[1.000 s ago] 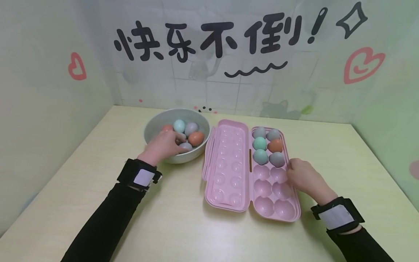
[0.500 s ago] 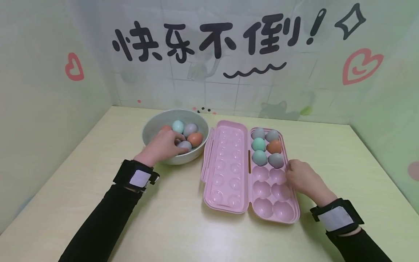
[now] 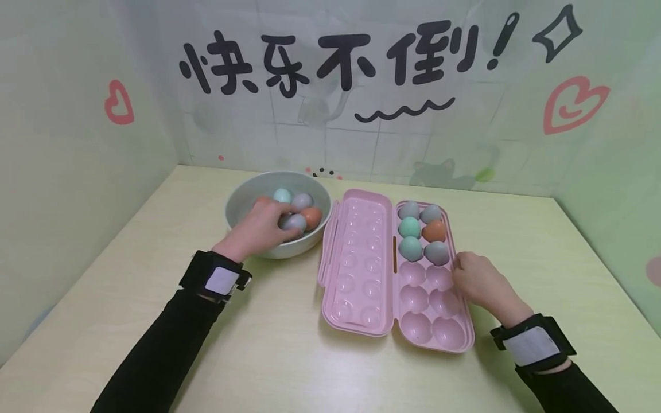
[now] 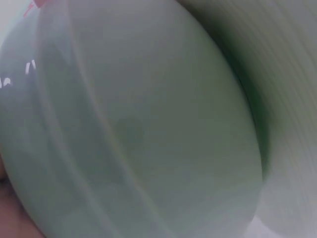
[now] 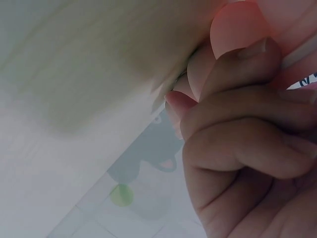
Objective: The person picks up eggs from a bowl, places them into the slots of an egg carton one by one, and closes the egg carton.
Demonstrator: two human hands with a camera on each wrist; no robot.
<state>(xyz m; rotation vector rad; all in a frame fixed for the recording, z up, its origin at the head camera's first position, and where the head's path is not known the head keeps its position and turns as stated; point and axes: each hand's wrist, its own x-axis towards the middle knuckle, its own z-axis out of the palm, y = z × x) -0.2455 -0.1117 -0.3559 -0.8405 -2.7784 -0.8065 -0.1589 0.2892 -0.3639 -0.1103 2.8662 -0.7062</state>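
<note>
My left hand (image 3: 260, 226) reaches over the near left rim of a grey-green bowl (image 3: 240, 198) and grips a grey egg (image 3: 294, 223) between thumb and fingers. A brown egg (image 3: 312, 217), a pale blue egg (image 3: 282, 195) and another grey egg lie around it. The left wrist view is mostly the outer wall of the bowl (image 4: 183, 99). My right hand (image 3: 480, 281) holds the right edge of an open pink egg carton (image 3: 415, 298) with curled fingers (image 5: 242, 144). Several grey, green and brown eggs fill the carton's far cups; the near cups hold nothing.
The carton's lid (image 3: 358, 269) lies flat to the left, its edge beside the bowl. Both stand on a pale wooden table (image 3: 268, 344). A printed backdrop (image 3: 330, 137) rises behind, with side walls left and right.
My left fingers have closed around the grey egg, which has risen slightly among the others in the bowl. My right hand stays at the carton's edge.
</note>
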